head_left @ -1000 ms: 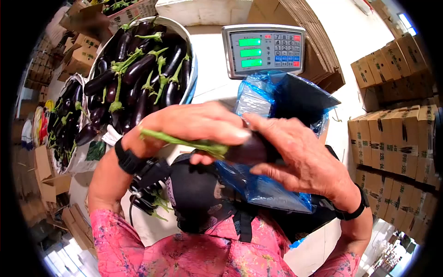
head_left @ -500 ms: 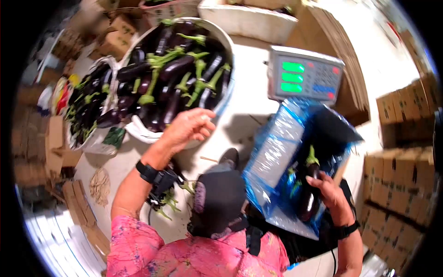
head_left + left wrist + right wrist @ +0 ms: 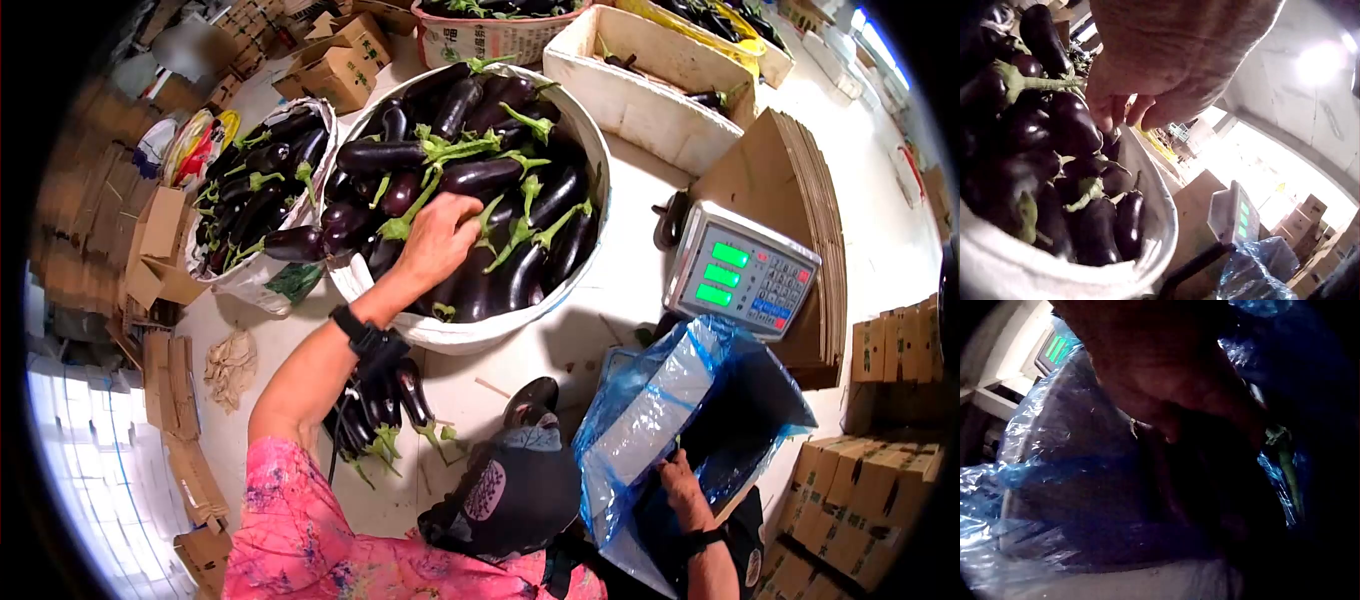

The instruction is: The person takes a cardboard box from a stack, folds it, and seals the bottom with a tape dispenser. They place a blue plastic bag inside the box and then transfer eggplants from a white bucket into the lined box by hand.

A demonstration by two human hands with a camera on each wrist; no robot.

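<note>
Loosely curled, the left hand (image 3: 437,238) (image 3: 1172,56) is over the eggplants (image 3: 475,178) (image 3: 1035,131) in a large round white basket (image 3: 598,150) (image 3: 1169,219). Its fingertips are close to a green stem; no eggplant shows in its grip. Low inside a box lined with blue plastic (image 3: 640,400) (image 3: 1054,469), the right hand (image 3: 685,490) (image 3: 1166,369) has its fingers round a dark eggplant, whose green stem (image 3: 1291,475) sticks out beside the hand. Deep shadow hides most of that eggplant.
The lined box stands just below a scale (image 3: 745,270) with lit green displays. A smaller sack of eggplants (image 3: 265,190) adjoins the basket on the left. Several eggplants (image 3: 375,405) lie on the floor. Flattened cardboard (image 3: 790,180) and a white foam box (image 3: 640,110) are beyond.
The left hand has moved up and inward over the basket. The right hand, seen holding an eggplant in the box, is lower inside it. The head view has shifted left.
</note>
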